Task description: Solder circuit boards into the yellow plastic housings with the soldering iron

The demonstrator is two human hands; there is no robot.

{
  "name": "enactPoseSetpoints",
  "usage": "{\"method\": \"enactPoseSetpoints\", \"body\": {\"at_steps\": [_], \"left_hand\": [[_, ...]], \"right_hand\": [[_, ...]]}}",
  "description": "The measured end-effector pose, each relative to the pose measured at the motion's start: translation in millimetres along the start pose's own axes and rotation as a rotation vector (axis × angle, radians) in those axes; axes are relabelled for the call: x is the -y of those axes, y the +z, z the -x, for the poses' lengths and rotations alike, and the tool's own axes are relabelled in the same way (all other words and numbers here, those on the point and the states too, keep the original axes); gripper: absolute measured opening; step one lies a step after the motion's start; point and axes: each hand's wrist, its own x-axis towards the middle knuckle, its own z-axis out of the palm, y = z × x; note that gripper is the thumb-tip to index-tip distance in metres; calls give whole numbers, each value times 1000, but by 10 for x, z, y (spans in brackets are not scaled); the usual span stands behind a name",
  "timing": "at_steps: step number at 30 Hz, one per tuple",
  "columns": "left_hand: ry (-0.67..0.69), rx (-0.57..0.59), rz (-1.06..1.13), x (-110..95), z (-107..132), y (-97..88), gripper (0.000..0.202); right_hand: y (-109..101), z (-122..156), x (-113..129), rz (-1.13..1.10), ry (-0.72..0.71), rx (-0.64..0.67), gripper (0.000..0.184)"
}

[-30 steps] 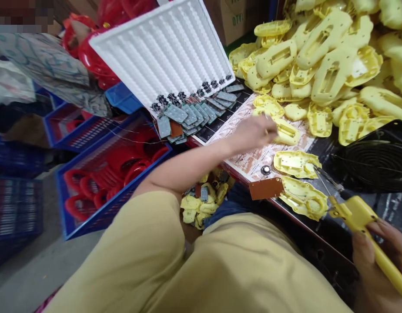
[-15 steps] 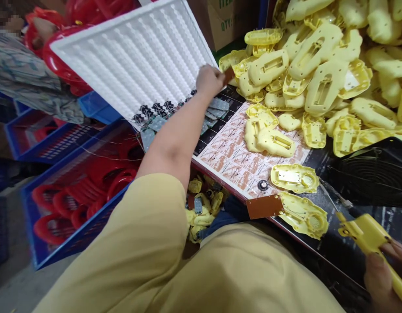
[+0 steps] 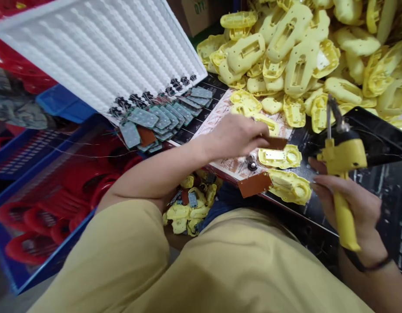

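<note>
My left hand (image 3: 236, 135) is pinched on the edge of a brown circuit board (image 3: 276, 143), held above the near side of the work surface. My right hand (image 3: 357, 198) is wrapped round the handle of a yellow soldering gun (image 3: 344, 157), whose metal tip points up and away. Between my hands lie two open yellow plastic shells, the farther shell (image 3: 287, 155) and the nearer shell (image 3: 290, 186). Another brown circuit board (image 3: 255, 184) rests against the nearer shell and juts over the table edge. A small round speaker (image 3: 252, 166) sits left of the shells.
A big heap of yellow shells (image 3: 299, 65) fills the back right. Grey-green circuit boards (image 3: 168, 117) with wires lie beside a tilted white foam tray (image 3: 122, 48). At left stands a blue crate (image 3: 28, 284) of red plastic parts. More yellow pieces (image 3: 188, 211) lie below the table edge.
My left hand has come back from the foam tray toward the shells, carrying the brown board. My right hand has brought the soldering gun up and inward, its tip now pointing upward. The view has shifted right.
</note>
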Motion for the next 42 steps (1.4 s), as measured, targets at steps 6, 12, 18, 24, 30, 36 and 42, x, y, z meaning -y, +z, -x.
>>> {"method": "enactPoseSetpoints", "body": {"at_steps": [6,12,18,24,30,36,42], "left_hand": [[-39,59,324,-293,185,296,21],[-476,-352,849,45,434,361,68],[-337,-160,753,-96,537,556,67],[-411,-58,949,-101,308,504,62],[-229,211,816,-77,97,200,28],[-200,496,977,-85,-68,134,22],[-306,382,1068,-135,20,295,39]], "right_hand": [[257,-161,157,-105,-119,-63,22],[334,72,113,-170,114,-201,20],[362,97,126,-148,101,-274,24],[274,86,251,-29,-93,-233,26],[204,68,296,-38,-127,-161,22],[160,28,308,-69,-177,-104,20],[157,38,313,31,-251,-139,17]]}}
